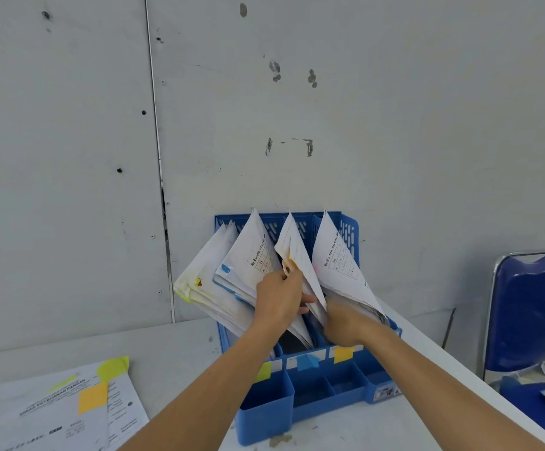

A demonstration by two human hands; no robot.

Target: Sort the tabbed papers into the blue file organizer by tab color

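Panels of grey wall (395, 125) are rising behind your white counter (173, 349), where the blue plastic file organizer (300, 402) is standing against them. Printed white papers with yellow and orange tabs (69, 405) are lying flat at the counter's near left. Four white paper bundles (251, 255) are leaning in the organizer's slots. Your left hand (277, 301) is pinching an orange-tabbed sheet (294, 252) in the third bundle. Your right hand (346, 323) is digging between the third and fourth, fingers hidden, so its grip cannot be told. Yellow, blue and orange sticky labels (308, 362) are marking the front.
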